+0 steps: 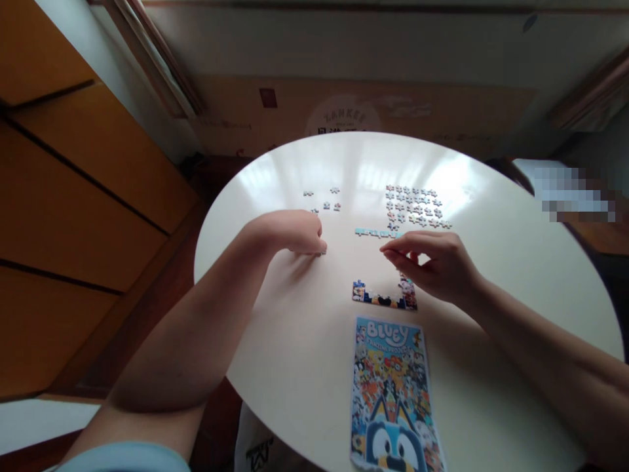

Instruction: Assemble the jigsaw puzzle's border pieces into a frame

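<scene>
My left hand (302, 233) reaches over the left part of the table, fingers curled down and closed on a small jigsaw piece (323, 253) at the tabletop. My right hand (432, 259) hovers right of centre with thumb and forefinger pinched; anything between them is too small to make out. Beneath and in front of that pinch lies a partly joined puzzle section (386, 301), its right side partly hidden by my hand. A joined blue strip of pieces (373, 233) lies beyond, its right end close to my right fingers.
Loose pieces (415, 210) lie in rows at the far right, and several more pieces (327, 206) are scattered beyond my left hand. A Bluey picture sheet (390, 393) lies near the front edge of the white oval table (515, 282). Wooden cabinets (63, 196) stand at left.
</scene>
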Action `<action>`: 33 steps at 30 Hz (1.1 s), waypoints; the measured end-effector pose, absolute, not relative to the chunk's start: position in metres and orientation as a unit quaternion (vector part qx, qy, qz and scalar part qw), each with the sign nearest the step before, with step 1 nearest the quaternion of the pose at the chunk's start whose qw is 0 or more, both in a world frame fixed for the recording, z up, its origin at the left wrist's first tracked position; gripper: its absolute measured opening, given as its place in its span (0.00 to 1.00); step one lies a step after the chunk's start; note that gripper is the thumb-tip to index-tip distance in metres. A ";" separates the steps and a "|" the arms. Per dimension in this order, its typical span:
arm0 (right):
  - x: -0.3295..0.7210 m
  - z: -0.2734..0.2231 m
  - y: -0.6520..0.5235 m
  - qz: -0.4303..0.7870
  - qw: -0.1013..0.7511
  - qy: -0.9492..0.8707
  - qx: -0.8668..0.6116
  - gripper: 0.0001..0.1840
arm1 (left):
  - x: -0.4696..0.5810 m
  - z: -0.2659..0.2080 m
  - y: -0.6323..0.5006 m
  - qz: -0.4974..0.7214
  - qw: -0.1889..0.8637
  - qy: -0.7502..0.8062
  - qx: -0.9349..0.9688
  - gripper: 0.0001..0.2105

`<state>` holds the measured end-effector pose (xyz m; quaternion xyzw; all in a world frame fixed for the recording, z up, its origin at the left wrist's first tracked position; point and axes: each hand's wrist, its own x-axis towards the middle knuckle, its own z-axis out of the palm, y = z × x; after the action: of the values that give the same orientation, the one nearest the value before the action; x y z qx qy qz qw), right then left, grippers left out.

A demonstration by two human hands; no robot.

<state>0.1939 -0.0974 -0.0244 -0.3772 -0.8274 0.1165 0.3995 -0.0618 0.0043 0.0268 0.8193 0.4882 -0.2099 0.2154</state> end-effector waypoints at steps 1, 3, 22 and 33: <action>0.193 -0.025 -0.097 0.118 0.399 -0.829 -0.373 0.05 | -0.062 0.027 0.003 -0.205 0.217 0.482 0.824 0.12; 0.192 -0.026 -0.097 0.121 0.401 -0.830 -0.369 0.05 | -0.064 0.028 0.001 -0.202 0.220 0.478 0.826 0.13; 0.204 -0.024 -0.092 0.096 0.481 -0.770 -0.408 0.05 | -0.082 -0.017 0.048 0.214 0.099 0.612 0.755 0.13; 0.200 -0.018 -0.096 0.115 0.476 -0.781 -0.387 0.06 | -0.064 -0.028 0.042 0.138 0.077 0.576 0.802 0.14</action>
<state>0.2000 -0.0957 -0.0180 -0.3870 -0.7815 0.1154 0.4756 -0.0637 0.0424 -0.0278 0.8017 0.5763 0.1382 0.0771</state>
